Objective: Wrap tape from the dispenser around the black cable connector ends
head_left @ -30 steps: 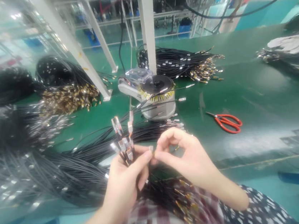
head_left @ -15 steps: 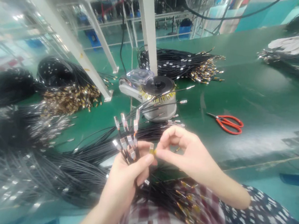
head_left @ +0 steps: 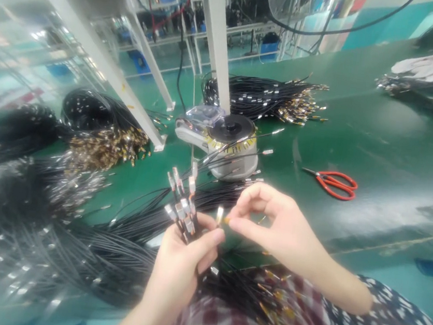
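Left hand (head_left: 184,255) grips cables (head_left: 182,210); right hand (head_left: 273,216) pinches a yellow tab (head_left: 226,219), now slightly farther right.

Left hand (head_left: 186,258) curled closed, right hand (head_left: 273,216) pinching just beside, forearms (head_left: 338,280) converging.

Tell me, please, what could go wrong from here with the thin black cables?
The thin black cables with silvery metal ends, bunched in the left hand, might slide apart if its hold loosens. The tiny yellow piece at the fingertips of the right hand might slip and get lost.
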Demonstrator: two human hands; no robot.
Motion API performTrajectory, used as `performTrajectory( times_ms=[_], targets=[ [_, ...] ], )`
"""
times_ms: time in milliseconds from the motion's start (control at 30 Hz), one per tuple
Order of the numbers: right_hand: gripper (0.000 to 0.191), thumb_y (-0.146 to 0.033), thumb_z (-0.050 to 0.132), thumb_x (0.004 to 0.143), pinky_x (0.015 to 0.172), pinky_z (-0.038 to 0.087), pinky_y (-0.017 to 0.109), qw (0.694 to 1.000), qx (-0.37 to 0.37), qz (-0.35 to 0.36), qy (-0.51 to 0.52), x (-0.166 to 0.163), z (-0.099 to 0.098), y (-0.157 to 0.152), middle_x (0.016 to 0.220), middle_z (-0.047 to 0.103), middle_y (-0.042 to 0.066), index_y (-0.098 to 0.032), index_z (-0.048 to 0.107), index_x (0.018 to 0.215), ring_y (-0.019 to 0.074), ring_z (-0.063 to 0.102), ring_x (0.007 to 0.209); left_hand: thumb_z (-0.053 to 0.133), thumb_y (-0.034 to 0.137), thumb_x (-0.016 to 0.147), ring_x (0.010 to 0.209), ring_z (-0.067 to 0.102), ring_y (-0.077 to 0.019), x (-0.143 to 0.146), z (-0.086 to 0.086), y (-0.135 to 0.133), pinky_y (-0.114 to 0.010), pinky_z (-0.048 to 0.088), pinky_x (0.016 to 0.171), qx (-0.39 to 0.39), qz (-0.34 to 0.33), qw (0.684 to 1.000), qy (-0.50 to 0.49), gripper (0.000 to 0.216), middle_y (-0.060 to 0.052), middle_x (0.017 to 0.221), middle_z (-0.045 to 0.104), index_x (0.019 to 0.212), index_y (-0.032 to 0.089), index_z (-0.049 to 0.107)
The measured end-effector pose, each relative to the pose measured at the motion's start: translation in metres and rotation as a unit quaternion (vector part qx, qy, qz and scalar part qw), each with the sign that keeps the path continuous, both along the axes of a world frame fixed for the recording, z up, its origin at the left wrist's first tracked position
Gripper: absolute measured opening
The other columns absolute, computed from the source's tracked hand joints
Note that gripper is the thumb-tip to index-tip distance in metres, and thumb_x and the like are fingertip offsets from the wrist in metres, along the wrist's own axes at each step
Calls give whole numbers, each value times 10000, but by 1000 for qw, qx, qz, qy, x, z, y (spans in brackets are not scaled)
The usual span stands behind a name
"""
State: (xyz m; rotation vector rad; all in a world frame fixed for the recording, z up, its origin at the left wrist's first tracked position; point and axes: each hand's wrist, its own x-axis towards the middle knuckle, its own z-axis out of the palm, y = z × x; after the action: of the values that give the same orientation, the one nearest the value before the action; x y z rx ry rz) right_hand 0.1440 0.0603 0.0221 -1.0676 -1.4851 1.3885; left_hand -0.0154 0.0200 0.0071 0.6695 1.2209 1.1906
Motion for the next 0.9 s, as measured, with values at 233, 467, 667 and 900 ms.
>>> performTrajectory(
  times_ms=[233,467,667,900],
  targets=[
    [232,-144,724,700,665,531,284,999,-41,-27,10,-4,3,0,680,722,-5,-199,506,761,166,699,661,765,202,694,342,339,-7,0,1,-1,-185,197,429,30,8,999,9,167,54,462,519,704,123,619],
    [253,-117,723,695,644,550,271,999,-42,-23,25,-7,2,4,661,737,-16,-204,494,761,167,723,653,748,216,709,333,384,-13,-1,1,-1,-197,237,420,46,0,999,19,147,-12,608,653,713,122,633],
    [257,-117,711,706,628,549,275,998,-37,-17,38,-9,3,5,642,727,-18,-205,472,742,167,719,638,709,210,752,334,401,-15,0,-2,0,-202,282,432,49,-22,999,10,111,-25,635,675,735,120,646],
    [305,-117,690,719,648,524,276,994,-15,2,106,-11,-9,8,669,699,-37,-219,403,739,130,669,624,695,226,785,372,385,-6,-3,-2,1,-187,262,441,39,-53,998,-3,133,-17,634,645,751,118,626]
  ],
)
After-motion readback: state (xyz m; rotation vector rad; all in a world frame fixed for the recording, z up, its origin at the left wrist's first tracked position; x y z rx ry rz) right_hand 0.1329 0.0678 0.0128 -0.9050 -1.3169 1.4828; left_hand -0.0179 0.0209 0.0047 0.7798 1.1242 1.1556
